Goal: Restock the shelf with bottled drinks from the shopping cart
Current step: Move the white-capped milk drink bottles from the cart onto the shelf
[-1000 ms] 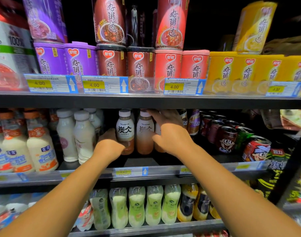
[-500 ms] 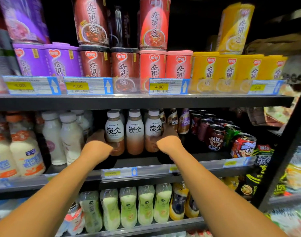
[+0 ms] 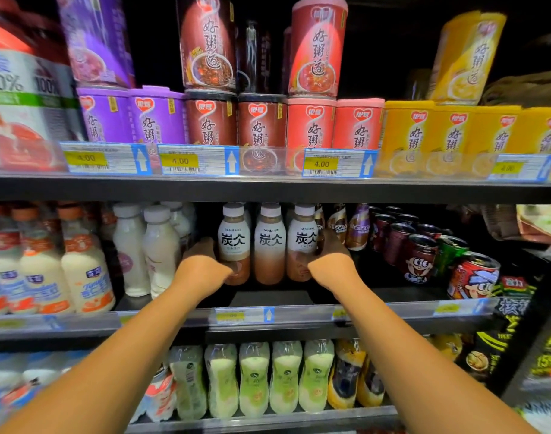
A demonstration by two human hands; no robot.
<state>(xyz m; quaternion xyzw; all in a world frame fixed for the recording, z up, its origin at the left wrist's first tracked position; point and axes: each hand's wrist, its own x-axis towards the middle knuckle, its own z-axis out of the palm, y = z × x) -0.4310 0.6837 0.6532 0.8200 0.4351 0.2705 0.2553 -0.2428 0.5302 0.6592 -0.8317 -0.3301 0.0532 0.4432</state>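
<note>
Between milk bottles (image 3: 161, 249) and cans (image 3: 420, 258), left hand (image 3: 202, 267) and right hand (image 3: 329, 264) clasp outer latte bottles (image 3: 269, 245).

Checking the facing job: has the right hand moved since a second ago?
Yes. The right hand dropped from the bottle caps to the bottle base.

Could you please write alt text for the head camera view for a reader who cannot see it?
A person's left hand and right hand flank a row of three Tanbing latte bottles on the middle shelf. White milk bottles stand to the left, red cans to the right, and porridge cans line the shelf above.
</note>
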